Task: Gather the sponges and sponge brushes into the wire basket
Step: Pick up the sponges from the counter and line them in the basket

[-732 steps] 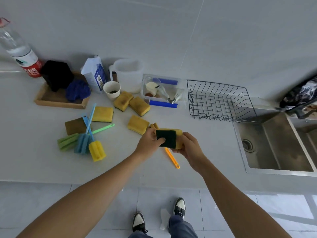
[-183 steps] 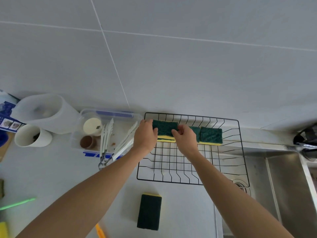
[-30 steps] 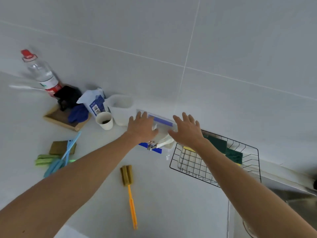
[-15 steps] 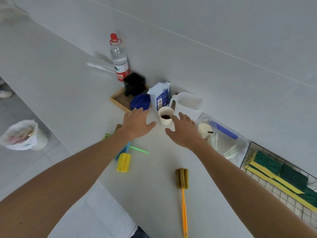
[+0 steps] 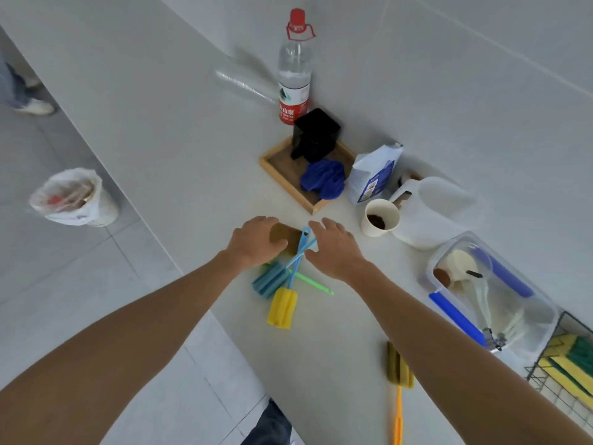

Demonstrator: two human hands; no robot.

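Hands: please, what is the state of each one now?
Left hand: open, resting on the flat brown sponge, not gripping.
Right hand: open, over the blue plastic brush handles, holding nothing.

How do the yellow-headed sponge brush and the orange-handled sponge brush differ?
The yellow-headed sponge brush has a bright yellow head and light blue handle; the orange-handled sponge brush has a dull olive-yellow head. The first lies among other brushes beside the hands, the second alone, partly behind the right forearm. Both lie flat on the counter.
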